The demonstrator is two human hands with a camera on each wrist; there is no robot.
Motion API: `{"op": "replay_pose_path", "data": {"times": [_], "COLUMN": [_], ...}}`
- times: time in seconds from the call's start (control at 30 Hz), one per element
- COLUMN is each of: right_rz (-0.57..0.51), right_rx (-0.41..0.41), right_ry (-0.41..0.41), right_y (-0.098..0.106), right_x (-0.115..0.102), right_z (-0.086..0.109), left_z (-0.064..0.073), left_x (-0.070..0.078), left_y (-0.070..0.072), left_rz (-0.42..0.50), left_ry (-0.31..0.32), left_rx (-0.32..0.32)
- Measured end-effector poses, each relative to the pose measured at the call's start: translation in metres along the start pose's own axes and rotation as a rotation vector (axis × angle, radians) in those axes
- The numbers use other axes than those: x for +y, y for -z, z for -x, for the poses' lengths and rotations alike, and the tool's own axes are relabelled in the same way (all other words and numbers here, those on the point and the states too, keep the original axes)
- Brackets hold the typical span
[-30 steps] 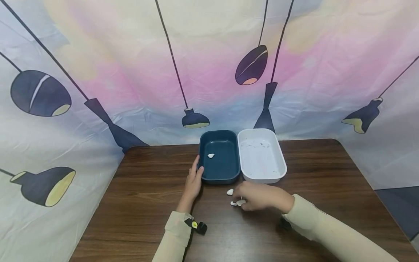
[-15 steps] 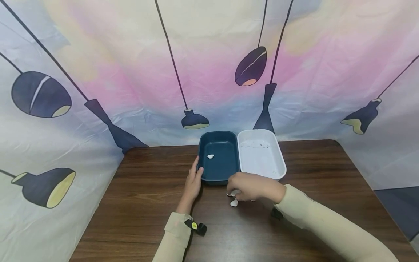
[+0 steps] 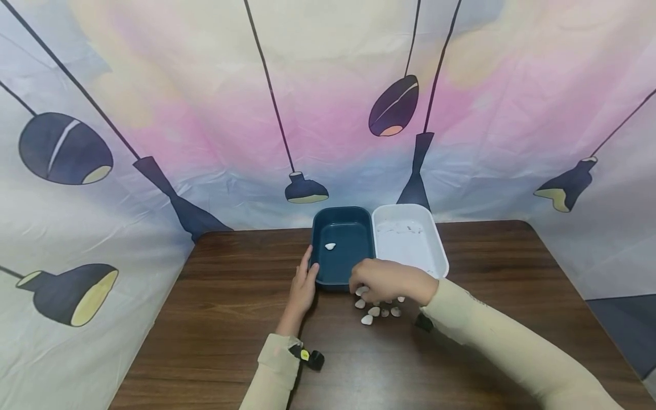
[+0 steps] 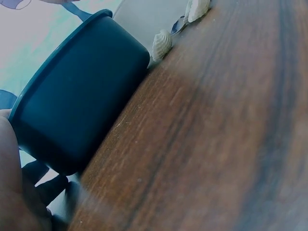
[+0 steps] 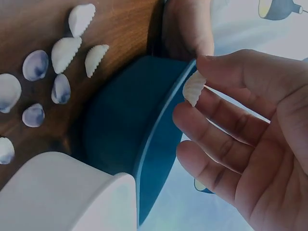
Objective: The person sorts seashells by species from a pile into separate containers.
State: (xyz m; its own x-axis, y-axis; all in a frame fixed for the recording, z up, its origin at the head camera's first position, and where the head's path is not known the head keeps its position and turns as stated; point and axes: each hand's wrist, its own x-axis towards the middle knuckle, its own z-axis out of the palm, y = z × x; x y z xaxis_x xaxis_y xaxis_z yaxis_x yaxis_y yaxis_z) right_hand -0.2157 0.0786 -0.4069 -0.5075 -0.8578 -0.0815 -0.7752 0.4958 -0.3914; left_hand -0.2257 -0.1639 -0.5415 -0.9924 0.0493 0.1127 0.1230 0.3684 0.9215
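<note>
Between its thumb and fingertips my right hand (image 3: 386, 279) pinches a white ribbed seashell (image 5: 194, 88), held over the near rim of a dark teal tray (image 3: 344, 267). Inside that tray lies a single white shell (image 3: 330, 246). With fingers extended, my left hand (image 3: 301, 290) rests against the tray's left side, the thumb at its near left corner. On the table, just below my right hand, several loose shells (image 5: 66, 54) are scattered, some white and ribbed, others purple and smooth. My right hand partly hides them in the head view.
A white tray (image 3: 410, 242) stands right beside the teal one, with small dark specks on its bottom. Both are near the back edge of the brown wooden table (image 3: 230, 296). Behind hangs a cloth (image 3: 205, 114) printed with lamps.
My right hand has picked up a shell from the table and moved up and left toward the teal tray, uncovering several shells below. My left hand has stayed in place.
</note>
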Motion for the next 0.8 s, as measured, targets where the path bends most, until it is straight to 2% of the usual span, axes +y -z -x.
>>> {"op": "replay_pose_path", "data": {"times": [0.33, 0.8], "right_rz": [0.024, -0.001], "right_rx": [0.009, 0.023], "right_ry": [0.001, -0.079], "right_y": [0.01, 0.019], "right_x": [0.005, 0.024], "right_z": [-0.012, -0.038], "left_z": [0.0, -0.001], "left_x": [-0.001, 0.0], "left_y": [0.001, 0.0], "left_rz": [0.006, 0.008], "left_ry": [-0.003, 0.01], "left_rx": [-0.001, -0.003]}}
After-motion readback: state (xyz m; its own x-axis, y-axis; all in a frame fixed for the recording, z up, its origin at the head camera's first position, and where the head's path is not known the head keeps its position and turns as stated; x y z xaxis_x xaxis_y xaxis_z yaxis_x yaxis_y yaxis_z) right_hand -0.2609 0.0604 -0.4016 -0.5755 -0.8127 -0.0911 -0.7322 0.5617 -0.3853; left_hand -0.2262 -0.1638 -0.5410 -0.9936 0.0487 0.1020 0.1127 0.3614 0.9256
